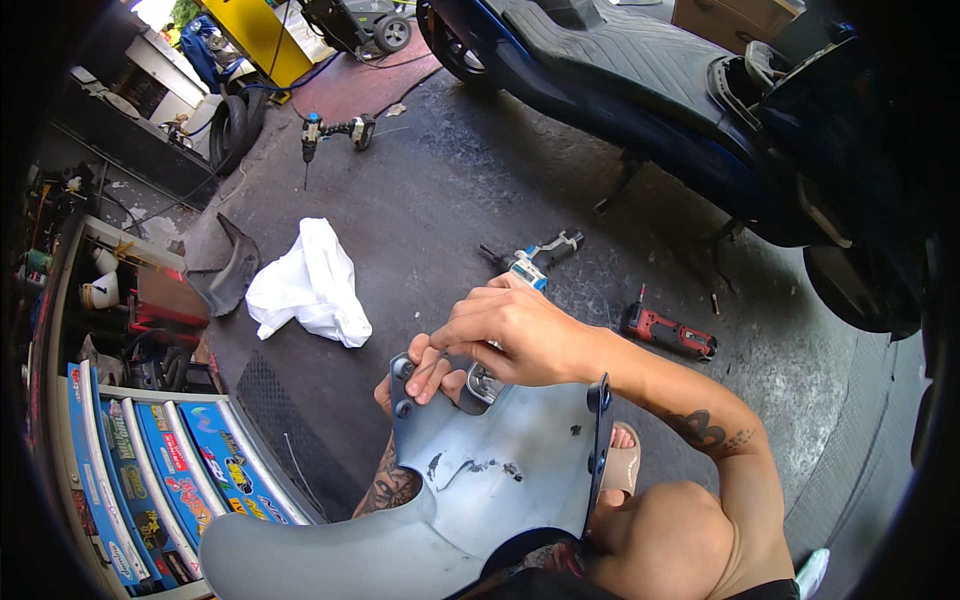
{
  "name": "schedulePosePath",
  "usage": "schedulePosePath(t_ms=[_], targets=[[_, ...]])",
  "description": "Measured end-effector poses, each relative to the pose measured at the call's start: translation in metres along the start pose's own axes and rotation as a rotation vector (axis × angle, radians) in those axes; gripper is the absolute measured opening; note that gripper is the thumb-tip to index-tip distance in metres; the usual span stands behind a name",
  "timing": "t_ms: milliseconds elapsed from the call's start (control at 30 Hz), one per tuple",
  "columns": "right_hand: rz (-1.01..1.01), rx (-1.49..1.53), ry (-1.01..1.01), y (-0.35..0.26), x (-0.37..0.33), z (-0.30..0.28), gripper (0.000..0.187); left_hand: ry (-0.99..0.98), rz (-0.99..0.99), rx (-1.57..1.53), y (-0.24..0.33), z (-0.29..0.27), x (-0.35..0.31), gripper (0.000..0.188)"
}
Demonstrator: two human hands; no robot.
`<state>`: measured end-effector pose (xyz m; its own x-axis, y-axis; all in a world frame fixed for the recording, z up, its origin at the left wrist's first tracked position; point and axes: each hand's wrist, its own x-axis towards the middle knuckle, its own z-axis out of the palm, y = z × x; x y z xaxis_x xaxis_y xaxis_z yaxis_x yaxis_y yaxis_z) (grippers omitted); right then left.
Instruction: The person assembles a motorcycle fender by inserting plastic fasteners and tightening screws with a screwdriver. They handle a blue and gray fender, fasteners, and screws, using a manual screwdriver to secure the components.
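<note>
A grey scooter fender (500, 440) with dark scuffs lies across my lap, its curved end toward the lower left. My left hand (428, 375) is closed around the upper left edge, beside two black rubber grommets (403, 390); the forearm passes behind the panel. Reaching over from the right, my right hand (510, 325) has its fingers bent together, their tips at the left fingers near the grommets. Whatever is in that pinch is hidden. A shiny metallic item (483, 386) partly shows under my right hand. Dark fittings (600, 430) line the fender's right edge.
A dark blue scooter (640, 90) stands at the upper right. On the floor are a blue power tool (535, 260), a red cordless tool (670, 333), a drill (338, 132), a white cloth (312, 285) and a dark panel (235, 268). A stickered tool cabinet (180, 470) stands left.
</note>
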<state>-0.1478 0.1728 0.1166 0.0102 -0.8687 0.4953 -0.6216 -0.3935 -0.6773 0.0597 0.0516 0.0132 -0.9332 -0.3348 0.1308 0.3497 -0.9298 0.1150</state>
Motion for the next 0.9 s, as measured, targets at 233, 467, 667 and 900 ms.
schedulePosePath(t_ms=[233,467,667,900], targets=[[0.523,0.778,0.099,-0.012,-0.009,0.047,0.019,-0.188,-0.123,0.040,0.000,-0.031,-0.003,0.028],[0.311,0.229,0.257,-0.015,-0.011,0.077,0.021,-0.040,-0.072,0.102,-0.006,-0.025,-0.003,0.028],[0.368,0.187,0.314,-0.023,-0.010,0.077,0.027,0.130,-0.041,0.245,-0.010,-0.009,-0.002,0.028],[0.459,0.282,0.288,-0.022,-0.011,0.069,0.030,0.353,-0.020,0.467,-0.009,0.011,-0.008,0.028]])
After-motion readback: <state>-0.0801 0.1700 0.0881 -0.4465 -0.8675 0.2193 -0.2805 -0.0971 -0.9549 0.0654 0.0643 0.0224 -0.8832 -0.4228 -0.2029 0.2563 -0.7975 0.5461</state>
